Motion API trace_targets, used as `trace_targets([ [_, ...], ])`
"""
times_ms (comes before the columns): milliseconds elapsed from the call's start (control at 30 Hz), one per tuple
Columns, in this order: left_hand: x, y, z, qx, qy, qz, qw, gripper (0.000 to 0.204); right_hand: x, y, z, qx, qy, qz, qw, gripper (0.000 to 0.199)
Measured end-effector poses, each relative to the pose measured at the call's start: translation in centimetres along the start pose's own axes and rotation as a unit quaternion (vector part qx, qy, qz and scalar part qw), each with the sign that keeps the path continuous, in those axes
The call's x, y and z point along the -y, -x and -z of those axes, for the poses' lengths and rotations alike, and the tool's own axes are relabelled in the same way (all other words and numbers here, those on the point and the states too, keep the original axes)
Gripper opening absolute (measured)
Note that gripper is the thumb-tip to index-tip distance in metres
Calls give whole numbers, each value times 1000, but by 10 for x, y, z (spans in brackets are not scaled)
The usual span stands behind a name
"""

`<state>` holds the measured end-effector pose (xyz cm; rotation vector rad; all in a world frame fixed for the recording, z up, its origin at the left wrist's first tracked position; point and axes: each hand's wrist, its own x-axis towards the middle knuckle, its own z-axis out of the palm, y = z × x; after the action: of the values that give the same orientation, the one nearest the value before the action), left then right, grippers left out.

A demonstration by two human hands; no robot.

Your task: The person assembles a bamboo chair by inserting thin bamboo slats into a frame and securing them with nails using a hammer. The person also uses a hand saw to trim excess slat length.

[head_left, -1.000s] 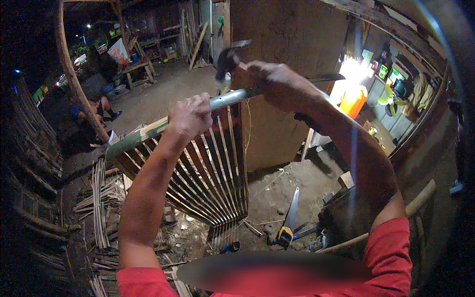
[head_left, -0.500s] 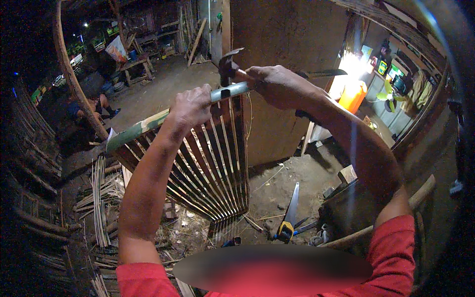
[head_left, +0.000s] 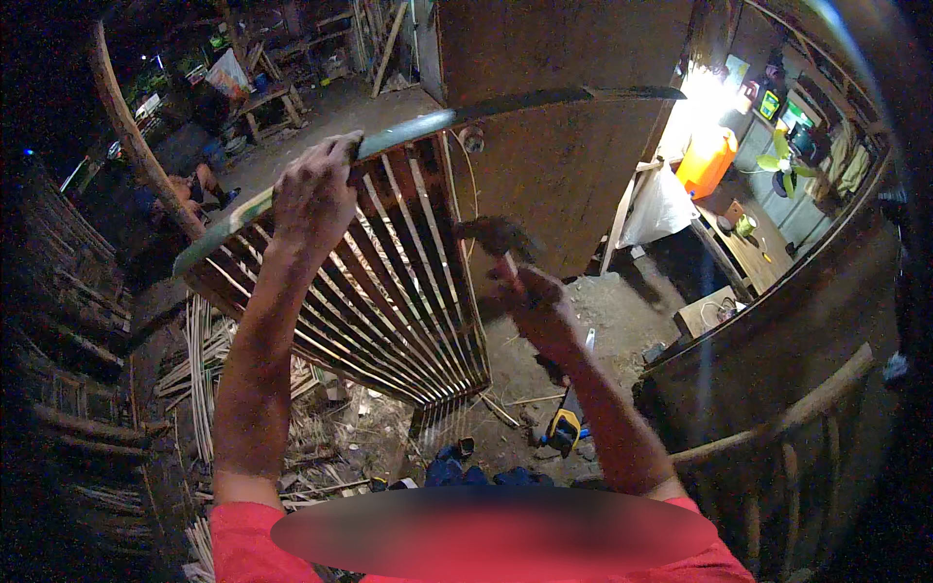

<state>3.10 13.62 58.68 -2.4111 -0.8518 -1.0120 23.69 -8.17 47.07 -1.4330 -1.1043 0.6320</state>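
My left hand [head_left: 316,189] is closed over a green bamboo pole [head_left: 394,136] that forms the top edge of a slatted bamboo frame. Narrow slats [head_left: 384,282] run down and away from the pole, with dark gaps between them. My right hand [head_left: 535,311] grips a hammer [head_left: 502,238] by its handle, just right of the frame's side. The hammer's dark head is raised above my fist, slightly blurred, and apart from the pole.
A handsaw [head_left: 564,428] with a yellow and black handle lies on the dirt floor below my right hand. Cut bamboo strips [head_left: 202,369] are heaped at lower left. An orange container [head_left: 707,162] stands by a bright lamp at right. A person's leg [head_left: 209,185] shows at far left.
My right hand has come down from the pole with the hammer and now holds it lower, beside the frame. My left hand stays on the pole. The view has shifted somewhat.
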Motion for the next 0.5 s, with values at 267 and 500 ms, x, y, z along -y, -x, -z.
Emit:
trace_targets([
  [267, -135, 64, -91, 88, 21, -237, 967, 37, -158, -14, -34, -53, -172, -3, 984, 29],
  [500, -125, 30, -277, 431, -334, -258, 798, 31, -353, 52, -50, -191, -183, -191, 945, 31],
])
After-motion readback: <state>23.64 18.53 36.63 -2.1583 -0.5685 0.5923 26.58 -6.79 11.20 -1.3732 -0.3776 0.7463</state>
